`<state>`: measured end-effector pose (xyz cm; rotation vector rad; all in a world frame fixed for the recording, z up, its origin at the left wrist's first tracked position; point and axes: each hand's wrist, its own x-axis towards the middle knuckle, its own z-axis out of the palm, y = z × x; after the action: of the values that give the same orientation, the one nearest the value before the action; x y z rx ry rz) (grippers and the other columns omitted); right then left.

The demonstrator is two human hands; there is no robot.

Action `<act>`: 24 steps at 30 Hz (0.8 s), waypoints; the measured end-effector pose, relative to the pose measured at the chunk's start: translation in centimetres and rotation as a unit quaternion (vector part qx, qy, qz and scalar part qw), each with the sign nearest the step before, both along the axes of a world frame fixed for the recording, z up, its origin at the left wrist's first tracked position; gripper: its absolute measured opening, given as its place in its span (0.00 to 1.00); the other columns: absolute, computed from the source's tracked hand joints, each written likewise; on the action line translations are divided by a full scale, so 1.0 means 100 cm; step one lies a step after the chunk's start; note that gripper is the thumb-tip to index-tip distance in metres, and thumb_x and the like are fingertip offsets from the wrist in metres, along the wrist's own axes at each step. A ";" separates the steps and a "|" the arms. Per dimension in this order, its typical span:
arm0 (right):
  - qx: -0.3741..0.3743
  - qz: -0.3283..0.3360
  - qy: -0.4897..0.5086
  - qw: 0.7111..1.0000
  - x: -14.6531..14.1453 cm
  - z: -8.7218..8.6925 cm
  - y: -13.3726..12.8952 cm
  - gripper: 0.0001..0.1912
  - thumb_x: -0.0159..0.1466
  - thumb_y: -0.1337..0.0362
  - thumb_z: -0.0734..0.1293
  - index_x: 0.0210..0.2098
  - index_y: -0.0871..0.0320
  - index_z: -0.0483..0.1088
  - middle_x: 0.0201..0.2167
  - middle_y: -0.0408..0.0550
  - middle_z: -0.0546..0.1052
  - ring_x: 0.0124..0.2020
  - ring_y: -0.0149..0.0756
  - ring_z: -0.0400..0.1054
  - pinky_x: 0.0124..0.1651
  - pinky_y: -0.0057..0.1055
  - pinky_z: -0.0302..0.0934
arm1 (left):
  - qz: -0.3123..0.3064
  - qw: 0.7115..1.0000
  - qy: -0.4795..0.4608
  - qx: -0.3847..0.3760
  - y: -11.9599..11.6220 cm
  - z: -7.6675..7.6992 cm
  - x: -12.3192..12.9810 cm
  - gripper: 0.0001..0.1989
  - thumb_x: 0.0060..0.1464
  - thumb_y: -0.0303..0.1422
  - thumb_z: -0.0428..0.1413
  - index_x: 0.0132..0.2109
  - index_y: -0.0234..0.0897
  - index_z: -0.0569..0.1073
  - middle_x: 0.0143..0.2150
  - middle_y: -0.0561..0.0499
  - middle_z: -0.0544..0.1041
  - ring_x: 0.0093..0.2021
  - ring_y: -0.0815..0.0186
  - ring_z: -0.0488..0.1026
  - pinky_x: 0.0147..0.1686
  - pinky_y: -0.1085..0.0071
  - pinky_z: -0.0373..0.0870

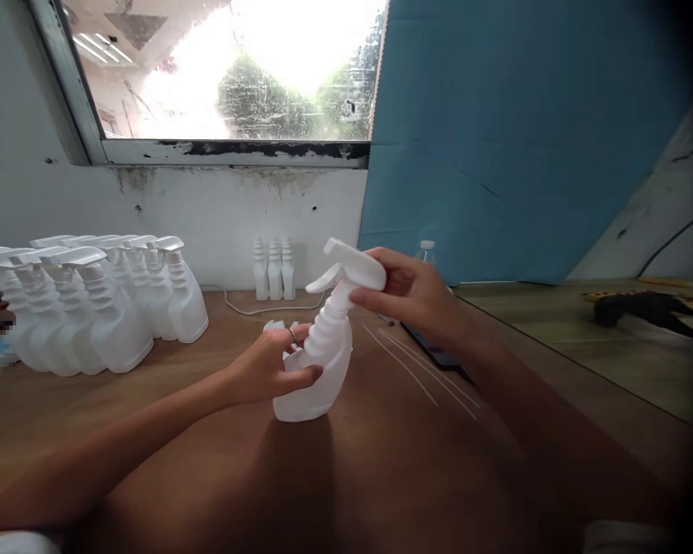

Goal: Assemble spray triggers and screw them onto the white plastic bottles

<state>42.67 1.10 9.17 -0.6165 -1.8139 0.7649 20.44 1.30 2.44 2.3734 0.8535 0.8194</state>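
1. So, step in hand looks like fitting or turning the spray head (361, 271) on the white bottle (317, 388); head sits at the top of the neck, can't tell how tight.
2. Bottle is mid-bench (381, 454), in front of the person, roughly upright with a slight lean; whether its base touches the bench, can't tell.
3. Left hand (266, 362): fingers curled around the bottle's body below the ridged neck, thumb on the near side, steadying it.
4. Right hand (410, 296): fingers and thumb pinching the back of the spray head, nozzle and trigger pointing left.
5. Next move probably calls for a firm left grip and a right-hand twist, keeping the head square to the neck; a crooked seat could cross the thread.
6. Around: rows of bottles with heads on (121, 331) at left, three small white bottles (274, 269) by the wall, thin tubes (407, 365) right of the bottle, near a dark flat thing (430, 350).
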 end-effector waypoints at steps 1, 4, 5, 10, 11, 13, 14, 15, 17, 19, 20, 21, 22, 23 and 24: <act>-0.004 0.010 -0.016 1.000 -0.002 -0.001 0.001 0.10 0.55 0.64 0.73 0.38 0.54 0.75 0.32 0.43 0.72 0.35 0.34 0.68 0.37 0.31 0.67 | -0.008 1.000 -0.007 -0.012 0.000 -0.002 0.001 0.09 0.52 0.32 0.55 0.42 0.37 0.71 0.39 0.53 0.75 0.39 0.65 0.70 0.41 0.71 0.67; -0.002 0.036 -0.039 0.999 -0.006 -0.002 0.005 0.10 0.56 0.64 0.72 0.39 0.54 0.74 0.34 0.44 0.73 0.37 0.34 0.68 0.39 0.32 0.67 | -0.029 0.998 -0.025 -0.043 0.001 -0.006 0.001 0.10 0.53 0.31 0.55 0.44 0.38 0.71 0.42 0.53 0.75 0.41 0.65 0.71 0.44 0.70 0.67; -0.002 0.044 -0.037 0.998 -0.006 -0.002 0.006 0.12 0.56 0.64 0.72 0.40 0.54 0.74 0.35 0.44 0.73 0.37 0.34 0.68 0.40 0.31 0.66 | -0.035 0.998 -0.029 -0.052 0.002 -0.007 0.001 0.10 0.53 0.31 0.55 0.45 0.38 0.71 0.42 0.53 0.75 0.42 0.65 0.71 0.45 0.69 0.67; -0.026 0.064 -0.015 0.997 -0.011 -0.005 0.008 0.15 0.53 0.63 0.74 0.40 0.55 0.73 0.34 0.43 0.72 0.36 0.32 0.68 0.37 0.29 0.66 | -0.058 0.993 -0.030 -0.101 0.002 -0.010 0.000 0.10 0.56 0.34 0.54 0.45 0.37 0.70 0.42 0.51 0.75 0.44 0.63 0.72 0.47 0.66 0.68; -0.034 0.062 -0.015 0.997 -0.012 -0.006 0.008 0.13 0.54 0.63 0.74 0.38 0.57 0.73 0.33 0.43 0.71 0.35 0.32 0.67 0.37 0.29 0.65 | -0.063 0.991 -0.030 -0.111 0.002 -0.011 0.000 0.10 0.56 0.34 0.54 0.45 0.37 0.70 0.42 0.50 0.74 0.44 0.62 0.72 0.47 0.65 0.68; -0.046 0.061 -0.013 0.997 -0.014 -0.008 0.009 0.11 0.54 0.61 0.73 0.35 0.59 0.72 0.31 0.44 0.71 0.34 0.32 0.67 0.36 0.30 0.65 | -0.074 0.989 -0.034 -0.126 0.003 -0.012 0.000 0.10 0.56 0.35 0.54 0.45 0.36 0.70 0.43 0.49 0.74 0.44 0.62 0.72 0.47 0.65 0.68; -0.047 0.064 -0.008 0.997 -0.015 -0.010 0.010 0.12 0.54 0.61 0.73 0.34 0.60 0.72 0.31 0.44 0.71 0.33 0.32 0.67 0.35 0.30 0.65 | -0.077 0.988 -0.036 -0.131 0.003 -0.012 0.000 0.10 0.56 0.35 0.54 0.45 0.37 0.70 0.43 0.49 0.74 0.44 0.61 0.72 0.47 0.64 0.68; -0.048 0.071 -0.003 0.996 -0.016 -0.011 0.011 0.12 0.54 0.62 0.74 0.34 0.60 0.72 0.31 0.44 0.71 0.33 0.31 0.67 0.35 0.30 0.65 | -0.078 0.987 -0.037 -0.134 0.003 -0.012 0.000 0.11 0.56 0.35 0.54 0.45 0.37 0.70 0.44 0.49 0.74 0.44 0.61 0.72 0.47 0.64 0.68; -0.054 0.089 0.010 0.994 -0.017 -0.013 0.014 0.13 0.53 0.62 0.74 0.35 0.60 0.72 0.31 0.43 0.71 0.33 0.31 0.67 0.35 0.29 0.65 | -0.076 0.987 -0.037 -0.138 0.004 -0.012 -0.001 0.11 0.57 0.35 0.54 0.45 0.37 0.70 0.43 0.50 0.74 0.44 0.61 0.71 0.47 0.64 0.68; -0.065 0.101 0.019 0.993 -0.018 -0.015 0.016 0.14 0.53 0.63 0.74 0.37 0.60 0.72 0.31 0.44 0.72 0.34 0.31 0.68 0.36 0.29 0.65 | -0.074 0.987 -0.038 -0.140 0.004 -0.012 -0.001 0.10 0.56 0.35 0.55 0.45 0.37 0.70 0.43 0.50 0.74 0.44 0.61 0.71 0.47 0.64 0.68; -0.071 0.101 0.020 0.992 -0.019 -0.015 0.017 0.14 0.52 0.63 0.74 0.37 0.60 0.73 0.32 0.44 0.72 0.34 0.31 0.68 0.36 0.29 0.65 | -0.073 0.987 -0.038 -0.141 0.004 -0.012 -0.001 0.10 0.56 0.35 0.55 0.44 0.37 0.70 0.42 0.50 0.74 0.44 0.61 0.71 0.47 0.64 0.68; -0.077 0.097 0.016 0.992 -0.019 -0.016 0.017 0.14 0.52 0.63 0.74 0.37 0.60 0.73 0.31 0.44 0.73 0.33 0.31 0.68 0.35 0.28 0.64 | -0.073 0.986 -0.038 -0.143 0.004 -0.012 -0.001 0.09 0.56 0.35 0.55 0.44 0.37 0.70 0.42 0.50 0.74 0.44 0.61 0.71 0.47 0.64 0.68; -0.082 0.091 0.008 0.992 -0.019 -0.016 0.017 0.13 0.52 0.63 0.75 0.36 0.60 0.73 0.31 0.44 0.73 0.33 0.31 0.68 0.34 0.28 0.64 | -0.071 0.986 -0.039 -0.145 0.004 -0.012 -0.001 0.10 0.56 0.35 0.55 0.44 0.37 0.70 0.42 0.50 0.74 0.45 0.61 0.71 0.46 0.64 0.68; -0.085 0.086 -0.001 0.993 -0.020 -0.016 0.017 0.13 0.51 0.64 0.75 0.35 0.61 0.73 0.30 0.44 0.73 0.32 0.31 0.68 0.33 0.28 0.64 | -0.070 0.986 -0.039 -0.147 0.004 -0.012 -0.001 0.10 0.56 0.35 0.55 0.44 0.37 0.70 0.43 0.50 0.74 0.45 0.61 0.71 0.46 0.64 0.68; -0.087 0.082 -0.009 0.993 -0.021 -0.016 0.017 0.13 0.51 0.64 0.75 0.34 0.61 0.73 0.29 0.44 0.73 0.31 0.30 0.68 0.33 0.27 0.63 | -0.069 0.985 -0.039 -0.150 0.004 -0.012 -0.001 0.10 0.56 0.35 0.54 0.45 0.37 0.70 0.43 0.50 0.74 0.45 0.61 0.71 0.46 0.64 0.68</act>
<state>40.60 2.77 7.52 -0.5925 -1.8433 1.0402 20.33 1.68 1.22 2.0953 0.7166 0.6705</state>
